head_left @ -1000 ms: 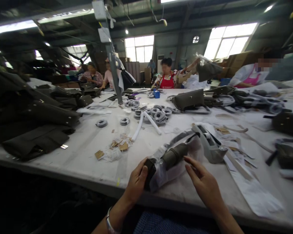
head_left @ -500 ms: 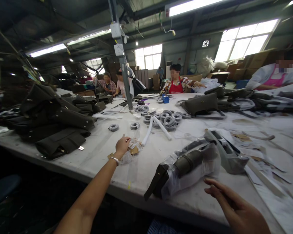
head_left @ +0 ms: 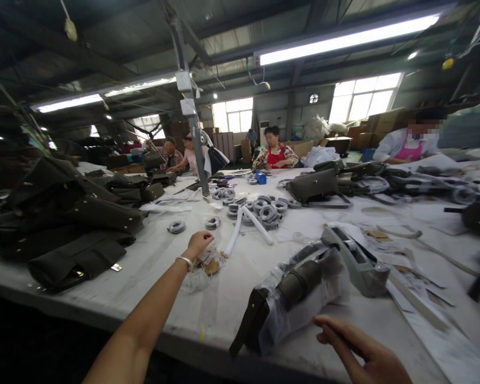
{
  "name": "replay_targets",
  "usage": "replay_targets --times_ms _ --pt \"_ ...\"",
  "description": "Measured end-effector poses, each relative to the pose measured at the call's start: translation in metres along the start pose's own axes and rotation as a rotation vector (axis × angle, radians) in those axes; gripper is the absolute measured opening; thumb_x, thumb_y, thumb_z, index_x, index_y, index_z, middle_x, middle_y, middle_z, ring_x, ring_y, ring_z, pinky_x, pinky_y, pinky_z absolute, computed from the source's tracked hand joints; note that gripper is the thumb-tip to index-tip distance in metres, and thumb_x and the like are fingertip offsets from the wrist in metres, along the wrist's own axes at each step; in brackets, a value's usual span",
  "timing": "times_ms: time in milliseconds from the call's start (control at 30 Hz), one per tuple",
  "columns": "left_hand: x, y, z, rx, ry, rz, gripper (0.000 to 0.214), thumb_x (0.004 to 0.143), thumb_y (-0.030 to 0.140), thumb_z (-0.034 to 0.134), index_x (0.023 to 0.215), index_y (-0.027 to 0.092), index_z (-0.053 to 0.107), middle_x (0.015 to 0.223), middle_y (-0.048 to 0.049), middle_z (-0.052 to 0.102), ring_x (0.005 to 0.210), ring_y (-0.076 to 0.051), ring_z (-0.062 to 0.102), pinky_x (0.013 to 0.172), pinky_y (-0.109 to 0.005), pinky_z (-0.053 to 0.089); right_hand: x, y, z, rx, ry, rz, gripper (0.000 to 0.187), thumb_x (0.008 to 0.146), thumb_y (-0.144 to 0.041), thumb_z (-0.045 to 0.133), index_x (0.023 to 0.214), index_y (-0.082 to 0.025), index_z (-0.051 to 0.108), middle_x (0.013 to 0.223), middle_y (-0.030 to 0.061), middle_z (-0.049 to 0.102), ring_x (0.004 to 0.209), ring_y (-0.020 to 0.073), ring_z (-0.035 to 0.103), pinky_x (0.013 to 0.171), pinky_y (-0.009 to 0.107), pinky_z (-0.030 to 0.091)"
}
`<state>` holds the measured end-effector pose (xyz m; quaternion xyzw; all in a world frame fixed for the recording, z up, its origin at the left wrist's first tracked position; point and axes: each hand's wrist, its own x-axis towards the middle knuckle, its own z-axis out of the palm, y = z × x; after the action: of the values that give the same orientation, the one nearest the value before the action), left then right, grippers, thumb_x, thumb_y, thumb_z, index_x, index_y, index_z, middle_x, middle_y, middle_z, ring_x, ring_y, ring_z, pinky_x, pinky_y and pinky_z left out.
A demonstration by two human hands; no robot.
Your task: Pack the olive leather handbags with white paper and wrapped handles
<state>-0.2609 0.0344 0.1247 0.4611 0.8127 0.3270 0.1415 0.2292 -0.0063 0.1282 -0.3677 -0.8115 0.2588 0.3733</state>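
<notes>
My left hand (head_left: 200,245) reaches out over a small heap of brown paper tags (head_left: 212,265) with strings. Its fingers are curled in a pinch; what is between them, if anything, is too small to make out. In front of me lies a dark olive bag (head_left: 300,282), partly covered by a clear plastic sleeve (head_left: 280,322). My right hand (head_left: 360,349) hovers at the near right of this bag, thumb and forefinger drawn together. Whether it holds anything is hidden. A grey tape dispenser (head_left: 358,266) stands just behind the bag, to the right.
Dark bags (head_left: 76,213) are piled at the left, and more bags (head_left: 320,184) lie at the back right. Coiled grey straps (head_left: 268,210) and a bent white strip (head_left: 234,234) lie mid-table. A post (head_left: 198,133) rises behind them. Several co-workers sit across the table.
My view has turned a little to the right and tilted up, so the table's things appear shifted left. Both hands keep nearly the same places, the left over the tags, the right by the bag.
</notes>
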Motion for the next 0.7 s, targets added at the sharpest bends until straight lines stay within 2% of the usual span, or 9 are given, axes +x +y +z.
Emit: replay_targets --times_ms 167,267,367,467,533,633,700 --pt "0.001 0.027 -0.045 -0.292 0.029 0.054 0.031 0.095 0.037 0.060 0.116 0.015 0.060 0.111 -0.0077 0.064 0.094 -0.020 0.064 0.082 -0.041 0.056 0.023 -0.018 0.003 0.068 0.061 -0.066 0.023 0.089 -0.043 0.064 0.104 -0.032 0.076 0.084 -0.0028 0.078 0.078 0.0157 0.076 0.074 0.014 0.058" --pt "-0.006 0.053 -0.070 -0.451 0.028 0.116 0.031 0.093 0.035 0.063 0.117 0.015 0.060 0.109 -0.0070 0.064 0.095 -0.020 0.064 0.083 -0.041 0.056 0.041 -0.035 0.006 0.150 0.049 -0.070 0.023 0.090 -0.041 0.064 0.107 -0.030 0.075 0.091 -0.0001 0.078 0.079 0.0165 0.075 0.075 0.017 0.060" --pt "-0.019 0.086 -0.085 -0.601 -0.020 0.173 0.039 0.086 0.036 0.071 0.117 0.015 0.062 0.101 -0.0059 0.066 0.092 -0.020 0.064 0.086 -0.040 0.054 0.062 -0.056 0.011 0.255 0.039 -0.077 0.023 0.091 -0.040 0.064 0.107 -0.028 0.075 0.100 0.0031 0.077 0.088 0.0193 0.074 0.081 0.024 0.060" --pt "-0.039 0.124 -0.089 -0.730 -0.084 0.222 0.048 0.073 0.039 0.081 0.113 0.016 0.068 0.092 -0.0047 0.068 0.089 -0.017 0.064 0.086 -0.033 0.051 0.088 -0.077 0.022 0.404 0.032 -0.113 0.026 0.092 -0.037 0.063 0.113 -0.026 0.072 0.113 0.0060 0.073 0.098 0.0217 0.072 0.089 0.032 0.059" --pt "-0.056 0.150 -0.086 -0.799 -0.143 0.260 0.049 0.070 0.040 0.084 0.112 0.017 0.070 0.088 -0.0043 0.068 0.086 -0.016 0.063 0.081 -0.028 0.050 0.106 -0.087 0.032 0.502 0.032 -0.152 0.032 0.091 -0.035 0.063 0.121 -0.025 0.068 0.123 0.0073 0.068 0.109 0.0231 0.068 0.095 0.036 0.057" --pt "-0.085 0.184 -0.076 -0.883 -0.235 0.310 0.046 0.072 0.038 0.084 0.111 0.019 0.071 0.089 -0.0037 0.068 0.082 -0.013 0.062 0.075 -0.023 0.049 0.126 -0.096 0.046 0.595 0.044 -0.149 0.055 0.084 -0.037 0.071 0.136 -0.027 0.057 0.140 0.0088 0.057 0.127 0.0264 0.056 0.104 0.043 0.051" --pt "-0.102 0.202 -0.066 -0.932 -0.288 0.334 0.043 0.073 0.037 0.083 0.112 0.021 0.071 0.092 -0.0028 0.068 0.080 -0.011 0.061 0.073 -0.021 0.049 0.132 -0.098 0.052 0.647 0.041 -0.095 0.072 0.078 -0.039 0.076 0.143 -0.028 0.048 0.145 0.0100 0.053 0.131 0.0281 0.052 0.105 0.047 0.048"
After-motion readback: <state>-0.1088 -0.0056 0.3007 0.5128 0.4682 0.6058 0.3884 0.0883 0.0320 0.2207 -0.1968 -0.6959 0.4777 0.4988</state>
